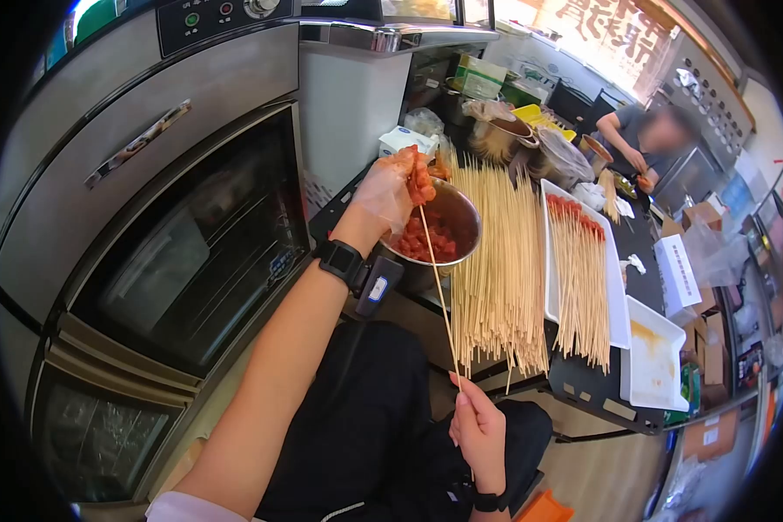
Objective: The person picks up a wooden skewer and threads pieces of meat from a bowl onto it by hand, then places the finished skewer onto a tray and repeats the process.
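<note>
My left hand (390,190), in a clear plastic glove, is closed on a piece of red marinated meat (421,184) above a metal pot (474,228). More red meat chunks (431,237) lie in the pot. A long wooden skewer (438,283) runs from that meat down to my right hand (480,428), which is bare and pinches its lower end. Just right of the pot lies a thick spread of bare skewers (496,270). Beyond it, a white tray (619,291) holds skewers tipped with red meat (576,213).
A second white tray (657,365) with yellowish residue sits at the table's near right corner. To my left stands a large steel oven (183,235). Another person (639,139) works at the table's far end. Bags and containers (505,130) crowd the back.
</note>
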A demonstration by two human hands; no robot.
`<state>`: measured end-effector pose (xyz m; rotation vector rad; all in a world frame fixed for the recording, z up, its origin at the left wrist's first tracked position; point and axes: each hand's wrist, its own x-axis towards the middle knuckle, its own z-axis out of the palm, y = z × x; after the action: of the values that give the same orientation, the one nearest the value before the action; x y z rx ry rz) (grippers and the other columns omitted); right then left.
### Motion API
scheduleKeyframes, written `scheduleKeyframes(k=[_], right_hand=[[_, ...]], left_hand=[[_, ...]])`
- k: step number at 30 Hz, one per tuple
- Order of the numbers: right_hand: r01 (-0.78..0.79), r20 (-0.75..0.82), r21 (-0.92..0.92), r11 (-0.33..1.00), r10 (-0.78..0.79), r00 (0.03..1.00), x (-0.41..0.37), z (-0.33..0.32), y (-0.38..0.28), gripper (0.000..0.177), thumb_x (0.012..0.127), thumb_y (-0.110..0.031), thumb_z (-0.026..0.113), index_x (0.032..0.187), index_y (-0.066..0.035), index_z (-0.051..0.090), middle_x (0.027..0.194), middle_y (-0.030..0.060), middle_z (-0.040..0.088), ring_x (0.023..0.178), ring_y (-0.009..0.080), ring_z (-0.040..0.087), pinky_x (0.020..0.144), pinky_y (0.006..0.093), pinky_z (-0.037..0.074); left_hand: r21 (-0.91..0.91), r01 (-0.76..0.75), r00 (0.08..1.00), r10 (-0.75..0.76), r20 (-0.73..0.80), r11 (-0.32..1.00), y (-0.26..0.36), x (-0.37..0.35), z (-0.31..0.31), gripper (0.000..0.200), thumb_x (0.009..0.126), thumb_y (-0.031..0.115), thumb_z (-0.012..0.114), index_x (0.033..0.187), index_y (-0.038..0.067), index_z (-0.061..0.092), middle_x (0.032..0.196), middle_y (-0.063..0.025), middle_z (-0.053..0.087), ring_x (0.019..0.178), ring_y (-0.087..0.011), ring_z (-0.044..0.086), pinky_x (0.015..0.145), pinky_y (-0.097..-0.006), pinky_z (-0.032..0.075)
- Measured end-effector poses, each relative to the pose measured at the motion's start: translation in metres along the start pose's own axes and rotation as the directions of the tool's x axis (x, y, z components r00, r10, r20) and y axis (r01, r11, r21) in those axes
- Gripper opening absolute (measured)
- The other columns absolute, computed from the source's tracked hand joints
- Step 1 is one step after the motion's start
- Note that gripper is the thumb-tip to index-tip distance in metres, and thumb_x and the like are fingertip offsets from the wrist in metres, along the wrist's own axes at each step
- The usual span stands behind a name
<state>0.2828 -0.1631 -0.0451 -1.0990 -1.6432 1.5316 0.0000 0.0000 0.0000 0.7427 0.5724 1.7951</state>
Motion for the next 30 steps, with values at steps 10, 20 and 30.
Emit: scheduleKeyframes(k=[10,20,30], right_hand=[[-0.004,-0.016,-0.039,0.999,0.003,1.0,0.0,0.014,0.0,0.03,0.093,-0.01,0.041,0.12,0.0,0.049,0.053,-0.0063,0.034,0.043,0.001,0.03,0.04,0.0178,0.028],[0.158,-0.061,-0.352,0.923,-0.191,0.98,-0.004,0.037,-0.014,0.027,0.089,-0.005,0.045,0.115,-0.001,0.051,0.054,0.0133,0.044,0.043,0.0144,0.045,0.045,0.0244,0.036],[0.22,-0.048,-0.346,0.912,-0.252,0.967,0.004,0.038,-0.011,0.026,0.089,-0.006,0.043,0.114,0.001,0.05,0.054,0.0157,0.044,0.042,0.0223,0.049,0.043,0.0282,0.036]], left_hand=[[-0.217,0.144,0.988,-0.151,-0.016,0.966,0.004,-0.005,-0.004,0.021,0.094,0.02,0.04,0.093,0.0,0.047,0.067,0.0021,0.034,0.054,-0.007,0.032,0.045,-0.0185,0.029],[-0.347,0.195,0.98,-0.195,0.033,0.917,0.01,-0.006,0.002,0.023,0.093,0.015,0.036,0.071,0.012,0.033,0.061,0.0042,0.027,0.05,-0.0065,0.027,0.043,-0.0191,0.022],[-0.212,0.162,0.986,-0.169,-0.014,0.964,0.004,-0.004,0.006,0.02,0.094,0.015,0.035,0.074,0.01,0.036,0.06,0.0024,0.029,0.049,-0.0097,0.03,0.043,-0.0224,0.026]])
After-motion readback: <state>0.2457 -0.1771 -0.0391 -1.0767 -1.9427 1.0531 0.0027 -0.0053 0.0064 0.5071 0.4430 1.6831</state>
